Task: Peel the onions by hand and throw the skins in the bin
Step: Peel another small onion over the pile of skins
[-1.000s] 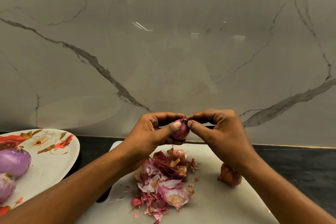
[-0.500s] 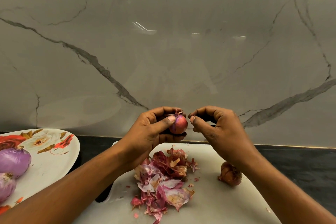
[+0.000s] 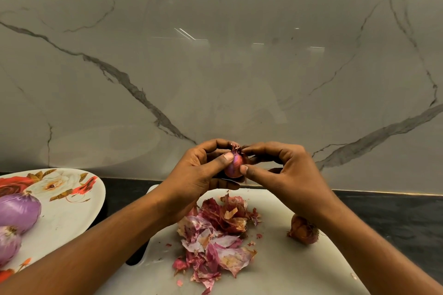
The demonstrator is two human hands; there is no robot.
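Observation:
A small reddish-purple onion (image 3: pixel 235 162) is held up above the white cutting board (image 3: pixel 287 268). My left hand (image 3: pixel 201 175) grips it, thumb across its front. My right hand (image 3: pixel 280 170) pinches it from the right, forefinger at its dry tip and thumb at its lower side. A pile of pink and brown onion skins (image 3: pixel 215 235) lies on the board below my hands. One unpeeled brown onion (image 3: pixel 303 229) rests on the board by my right wrist. No bin is in view.
A floral plate (image 3: pixel 72 199) at the left holds two peeled purple onions (image 3: pixel 16 211). Dark countertop (image 3: pixel 395 213) runs along a grey marble wall (image 3: pixel 215 67) just behind my hands.
My right hand, apart from the onion half a second ago, has come back onto it, and both hands have shifted slightly with the onion.

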